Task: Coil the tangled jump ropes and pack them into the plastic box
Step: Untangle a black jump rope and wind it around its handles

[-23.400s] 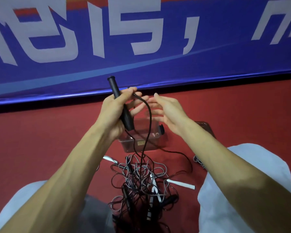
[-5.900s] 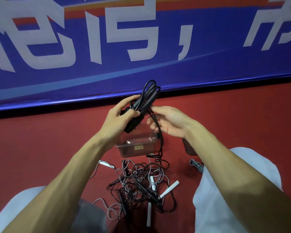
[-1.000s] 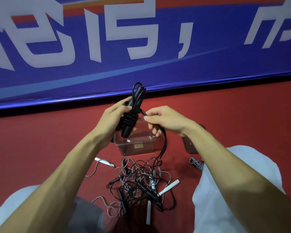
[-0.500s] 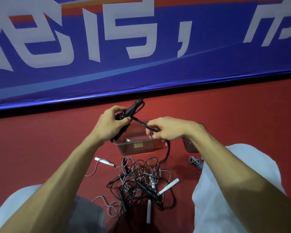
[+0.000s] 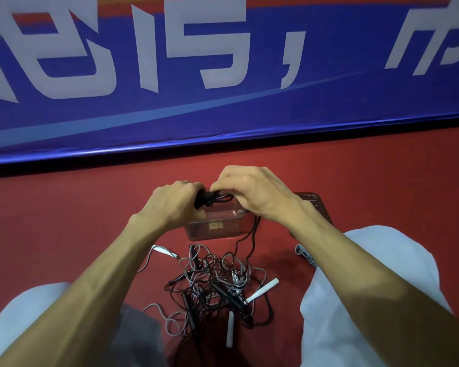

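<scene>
step: I judge first rope being packed | left hand and right hand both clamp the black coiled rope over the plastic box, frame centre | tail trails out | next: tuck tail in, then the tangled pile lower centre

Both hands, left hand and right hand, fingers curled, meet.

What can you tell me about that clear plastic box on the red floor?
The plastic box is small, rectangular and see-through, with a small tan label on its near wall. It sits upright and lidless on the red floor, just beyond the rope tangle. Both hands hold a black rope bundle over its opening, hiding the far rim.
</scene>
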### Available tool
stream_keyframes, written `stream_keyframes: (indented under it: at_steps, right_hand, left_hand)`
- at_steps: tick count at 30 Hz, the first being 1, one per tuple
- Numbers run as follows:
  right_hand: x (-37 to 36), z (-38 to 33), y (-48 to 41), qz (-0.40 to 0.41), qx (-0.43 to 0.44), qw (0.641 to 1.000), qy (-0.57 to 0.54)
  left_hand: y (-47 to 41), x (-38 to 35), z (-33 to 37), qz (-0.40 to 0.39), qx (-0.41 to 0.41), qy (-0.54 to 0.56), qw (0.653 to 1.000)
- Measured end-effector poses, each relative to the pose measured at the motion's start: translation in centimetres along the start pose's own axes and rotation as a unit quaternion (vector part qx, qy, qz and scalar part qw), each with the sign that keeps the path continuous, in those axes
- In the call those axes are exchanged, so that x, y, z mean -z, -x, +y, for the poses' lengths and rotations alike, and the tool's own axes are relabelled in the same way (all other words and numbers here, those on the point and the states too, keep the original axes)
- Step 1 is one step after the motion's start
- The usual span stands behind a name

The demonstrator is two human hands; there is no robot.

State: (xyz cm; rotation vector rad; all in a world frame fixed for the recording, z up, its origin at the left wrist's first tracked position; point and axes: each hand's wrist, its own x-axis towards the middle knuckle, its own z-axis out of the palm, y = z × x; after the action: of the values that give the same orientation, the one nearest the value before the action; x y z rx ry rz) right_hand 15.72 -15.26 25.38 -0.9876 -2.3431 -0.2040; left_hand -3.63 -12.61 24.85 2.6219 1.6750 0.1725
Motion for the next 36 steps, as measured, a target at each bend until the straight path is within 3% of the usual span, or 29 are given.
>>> stream_keyframes:
  at_steps: [5, 11, 14, 16, 20, 23, 29, 32, 36]
  right_hand:
    - [-0.5, 0.2, 0.0, 0.098, -0.102, 0.99, -0.025]
    - [-0.2, 0.5, -0.3, 0.073, -0.281, 0.954, -0.075]
    - [0.2, 1.2, -0.5, 0.034, -0.386, 0.908, -0.159]
    - [0.4, 1.7, -0.3, 0.007, -0.438, 0.86, -0.263]
    - [0.7, 2.3, 0.0, -0.013, -0.46, 0.75, -0.476]
    - [0.7, 2.3, -0.1, 0.023, -0.473, 0.71, -0.52]
    - [-0.2, 1.1, -0.7, -0.034, -0.439, 0.744, -0.503]
    - [0.1, 0.7, -0.9, -0.079, -0.42, 0.743, -0.516]
    - [0.7, 0.4, -0.6, -0.161, -0.392, 0.791, -0.44]
  left_hand:
    - [0.3, -0.4, -0.1, -0.041, -0.061, 0.022, 0.997]
    - [0.3, -0.5, 0.1, -0.053, -0.078, 0.079, 0.992]
    - [0.5, 0.0, 0.3, -0.072, -0.106, 0.176, 0.976]
    - [0.7, 0.4, 0.7, -0.099, -0.102, 0.266, 0.953]
    - [1.2, 1.7, 0.9, -0.135, -0.089, 0.439, 0.884]
    - [1.3, 2.2, 0.8, -0.088, -0.067, 0.524, 0.845]
    - [0.6, 2.2, 0.6, 0.012, 0.006, 0.656, 0.755]
    - [0.4, 2.4, 0.5, 0.044, 0.007, 0.662, 0.748]
    - [0.5, 2.3, 0.8, 0.057, 0.062, 0.647, 0.757]
